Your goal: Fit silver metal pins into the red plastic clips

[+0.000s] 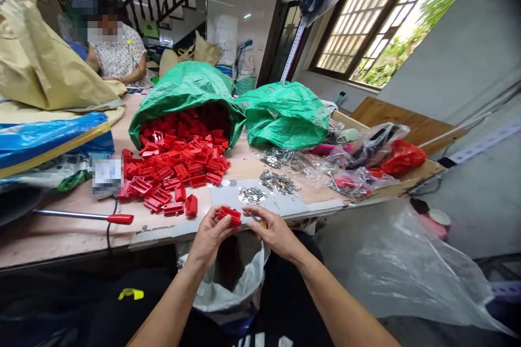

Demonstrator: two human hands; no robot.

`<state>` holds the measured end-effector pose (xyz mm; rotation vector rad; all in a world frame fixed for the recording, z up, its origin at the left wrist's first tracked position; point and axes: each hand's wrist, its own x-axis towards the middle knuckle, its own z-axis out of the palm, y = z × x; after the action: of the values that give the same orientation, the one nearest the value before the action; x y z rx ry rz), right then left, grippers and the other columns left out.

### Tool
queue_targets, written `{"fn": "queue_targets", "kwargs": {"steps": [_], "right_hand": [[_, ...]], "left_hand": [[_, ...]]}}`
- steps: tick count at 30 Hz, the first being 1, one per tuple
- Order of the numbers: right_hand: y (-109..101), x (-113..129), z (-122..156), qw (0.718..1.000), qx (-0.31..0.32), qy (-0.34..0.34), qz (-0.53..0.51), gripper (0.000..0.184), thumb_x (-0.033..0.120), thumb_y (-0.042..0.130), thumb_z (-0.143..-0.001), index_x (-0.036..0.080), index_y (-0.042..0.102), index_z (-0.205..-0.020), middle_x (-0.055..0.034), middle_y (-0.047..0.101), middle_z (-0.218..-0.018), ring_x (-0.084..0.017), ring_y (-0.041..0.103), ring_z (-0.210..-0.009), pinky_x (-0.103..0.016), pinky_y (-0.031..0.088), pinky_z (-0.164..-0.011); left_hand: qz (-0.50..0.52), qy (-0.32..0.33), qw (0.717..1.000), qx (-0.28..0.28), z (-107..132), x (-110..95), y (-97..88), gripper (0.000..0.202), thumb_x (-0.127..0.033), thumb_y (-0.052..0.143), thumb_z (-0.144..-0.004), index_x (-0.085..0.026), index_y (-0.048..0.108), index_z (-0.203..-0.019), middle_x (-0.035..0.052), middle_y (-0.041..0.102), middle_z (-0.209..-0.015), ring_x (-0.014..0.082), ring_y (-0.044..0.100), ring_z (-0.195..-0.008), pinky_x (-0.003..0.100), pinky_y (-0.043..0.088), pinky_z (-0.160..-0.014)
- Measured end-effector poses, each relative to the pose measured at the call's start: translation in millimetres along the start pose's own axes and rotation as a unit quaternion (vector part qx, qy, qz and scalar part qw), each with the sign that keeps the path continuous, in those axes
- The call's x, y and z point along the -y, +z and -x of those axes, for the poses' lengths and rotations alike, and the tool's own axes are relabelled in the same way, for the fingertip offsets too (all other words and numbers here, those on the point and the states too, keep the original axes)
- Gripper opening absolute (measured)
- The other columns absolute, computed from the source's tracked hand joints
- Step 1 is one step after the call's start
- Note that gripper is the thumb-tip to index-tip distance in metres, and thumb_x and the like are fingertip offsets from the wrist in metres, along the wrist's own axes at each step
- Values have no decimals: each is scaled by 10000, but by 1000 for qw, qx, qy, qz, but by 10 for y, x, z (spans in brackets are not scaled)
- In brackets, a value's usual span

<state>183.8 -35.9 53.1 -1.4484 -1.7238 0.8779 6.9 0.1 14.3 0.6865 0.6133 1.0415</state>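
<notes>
My left hand [215, 233] grips a small red plastic casing [230, 216] between thumb and fingers, above the front edge of the table. Just right of it, my right hand [271, 229] is closed in a loose pinch, its fingertips close to the casing's right end. Whatever sits in that pinch is too small to make out. Two small heaps of shiny metal pieces, a nearer heap [251, 195] and a farther heap [279, 182], lie on a grey sheet [223, 195] beyond my hands. A pile of similar red casings [173, 168] spills from a green sack [187, 84] to the left.
An open white sack [228, 295] stands below my hands between my legs. A red-handled lever [120, 219] juts in from the left. A second green sack [285, 114] and bagged parts [345, 179] lie right. A person [118, 51] sits across the table.
</notes>
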Motion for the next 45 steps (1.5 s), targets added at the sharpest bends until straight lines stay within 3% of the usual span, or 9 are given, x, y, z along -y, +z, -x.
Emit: {"fn": "queue_targets", "kwargs": {"steps": [5, 9, 19, 22, 26, 33, 36, 39, 45], "right_hand": [[-521, -433, -75, 957, -172, 77, 219, 187, 267, 529, -839, 187, 636, -969, -66, 688, -984, -208, 621, -925, -336, 449, -827], [-720, -644, -217, 923, -173, 117, 322, 127, 244, 544, -831, 192, 634, -904, -58, 686, -928, -198, 618, -861, -292, 429, -747], [-662, -739, -401, 917, -163, 115, 346, 100, 256, 557, -828, 218, 642, -864, -40, 666, -885, -179, 580, -795, -256, 367, -652], [-684, -699, -362, 923, -169, 110, 329, 128, 268, 526, -842, 223, 634, -894, -41, 678, -878, -183, 591, -784, -268, 388, -669], [-629, -543, -291, 969, -171, 46, 175, 168, 347, 539, -822, 197, 609, -847, -28, 660, -807, -170, 588, -749, -276, 427, -694], [-336, -14, -123, 996, -82, 18, -20, 272, 447, 566, -828, 182, 603, -876, 14, 577, -695, -101, 463, -539, -226, 380, -510], [-248, 166, -66, 997, -73, 3, -1, 248, 425, 564, -845, 188, 619, -892, 8, 594, -711, -109, 491, -566, -231, 396, -541], [-187, 265, -33, 995, -77, -28, 59, 195, 372, 557, -863, 190, 625, -884, -19, 640, -774, -138, 552, -674, -245, 429, -642], [-64, 279, -30, 985, -64, -72, 140, 123, 290, 529, -888, 200, 612, -884, -26, 649, -798, -149, 580, -707, -251, 437, -675]], "left_hand": [[52, -33, 998, 16, -19, -15, 28, 351, -260, 737, -729, -166, 589, -1033, 64, 700, -926, 208, 686, -879, 373, 526, -855], [84, -55, 994, 33, -36, -4, 56, 421, -220, 731, -736, -178, 588, -1129, 73, 702, -964, 210, 680, -927, 353, 505, -903], [100, -64, 992, 44, -65, 8, 47, 514, -190, 712, -753, -204, 542, -1237, 71, 689, -1011, 231, 671, -980, 356, 497, -935], [108, -54, 991, 52, -58, -7, 40, 502, -200, 707, -760, -210, 540, -1233, 90, 670, -1092, 242, 663, -1002, 376, 492, -942], [124, -43, 989, 68, -40, -30, 56, 522, -206, 714, -754, -221, 532, -1243, 107, 631, -1196, 254, 649, -1036, 397, 481, -956], [117, -41, 990, 71, -12, -51, 67, 505, -216, 707, -761, -217, 536, -1237, 105, 632, -1192, 239, 656, -1015, 372, 484, -936], [83, -10, 995, 58, -13, -40, 64, 483, -234, 713, -751, -217, 552, -1206, 75, 665, -1099, 214, 665, -961, 365, 488, -916], [-34, 83, 996, 0, -12, -8, 59, 420, -225, 731, -722, -216, 607, -1123, 42, 694, -968, 186, 654, -909, 310, 486, -880], [-202, 191, 959, -57, 52, 28, 72, 335, -196, 760, -668, -247, 699, -993, 48, 686, -1038, 226, 623, -976, 302, 454, -917]]}}
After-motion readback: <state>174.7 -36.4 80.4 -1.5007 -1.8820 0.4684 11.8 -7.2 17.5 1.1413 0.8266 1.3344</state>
